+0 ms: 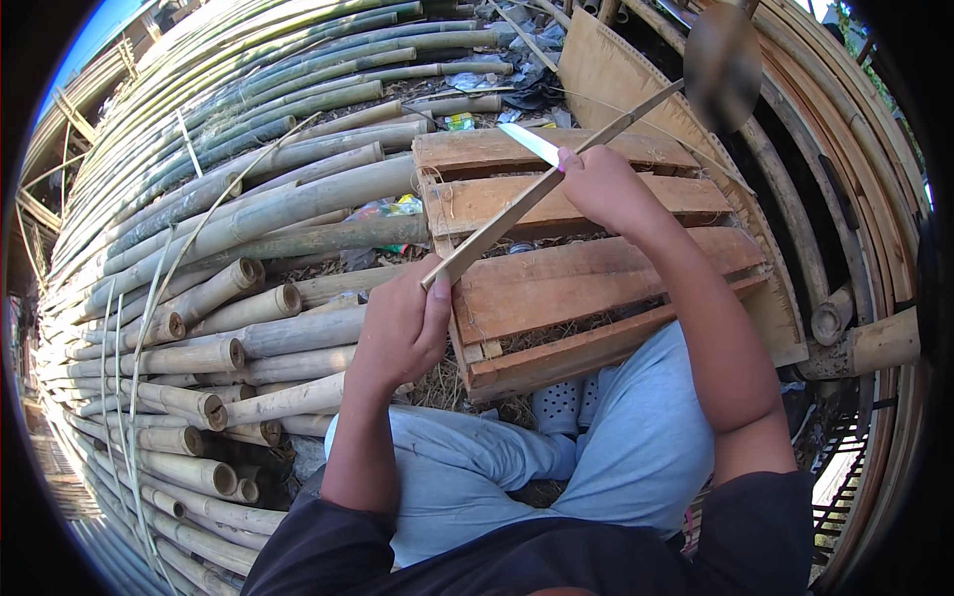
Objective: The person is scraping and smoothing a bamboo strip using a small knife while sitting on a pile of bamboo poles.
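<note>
A long, flat bamboo strip (517, 211) slants above a slatted wooden crate (581, 278), from lower left to upper right. My left hand (405, 316) is closed around its lower end, the thumb along the strip. My right hand (604, 189) is closed too, on a knife whose pale, bright blade (531, 144) points up and to the left. The knife lies across the strip where the right fingers meet it, and a bit of pink shows at those fingers. The handle is mostly hidden in the fist. The strip's far end runs into a blurred patch.
Stacked bamboo poles (298, 333) fill the left side and the back. Thin split strips (149, 328) lean over them. A tan curved board (636, 74) stands behind the crate's right side. Plastic litter (397, 207) lies between the poles. My legs (626, 427) are bent close to the crate.
</note>
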A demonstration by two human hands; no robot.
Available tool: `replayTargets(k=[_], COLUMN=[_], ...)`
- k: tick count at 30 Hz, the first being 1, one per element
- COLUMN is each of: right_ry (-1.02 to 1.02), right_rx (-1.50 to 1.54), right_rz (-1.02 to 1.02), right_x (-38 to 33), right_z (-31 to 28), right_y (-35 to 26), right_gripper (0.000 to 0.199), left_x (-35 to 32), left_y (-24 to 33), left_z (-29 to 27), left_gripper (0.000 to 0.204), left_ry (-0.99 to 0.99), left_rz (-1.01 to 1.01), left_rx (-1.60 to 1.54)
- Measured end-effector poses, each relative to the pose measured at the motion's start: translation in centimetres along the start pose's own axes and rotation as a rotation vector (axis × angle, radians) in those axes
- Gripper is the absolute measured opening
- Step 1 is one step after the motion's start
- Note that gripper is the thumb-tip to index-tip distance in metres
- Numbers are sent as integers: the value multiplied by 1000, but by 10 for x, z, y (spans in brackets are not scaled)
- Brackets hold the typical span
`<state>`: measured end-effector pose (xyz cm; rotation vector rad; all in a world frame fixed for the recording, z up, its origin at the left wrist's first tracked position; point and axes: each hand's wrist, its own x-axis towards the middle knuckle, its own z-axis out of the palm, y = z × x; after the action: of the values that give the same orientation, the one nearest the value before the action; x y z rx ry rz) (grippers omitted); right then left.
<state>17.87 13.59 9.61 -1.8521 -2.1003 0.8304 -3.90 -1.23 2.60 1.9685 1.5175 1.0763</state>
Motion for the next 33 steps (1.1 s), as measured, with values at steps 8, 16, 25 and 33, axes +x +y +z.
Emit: replayTargets(k=[8, 16, 25, 33], right_ry=[-142, 141, -67, -108], right_rx=[46, -56, 192, 101], right_rz=[-50, 17, 229, -6], right_x=[-35, 11, 22, 2], right_z=[36, 15, -14, 16], right_y=[-29, 4, 16, -4], right_gripper=[52, 50, 45, 45], left_x=[-1, 2, -1, 0], left_y=[-9, -4, -3, -7], left_z=[-6, -2, 1, -3], left_gripper=[26, 30, 35, 31], left_ry=[-11, -19, 11, -43], left_rz=[-22, -99, 10, -88], left_rx=[41, -42, -40, 4])
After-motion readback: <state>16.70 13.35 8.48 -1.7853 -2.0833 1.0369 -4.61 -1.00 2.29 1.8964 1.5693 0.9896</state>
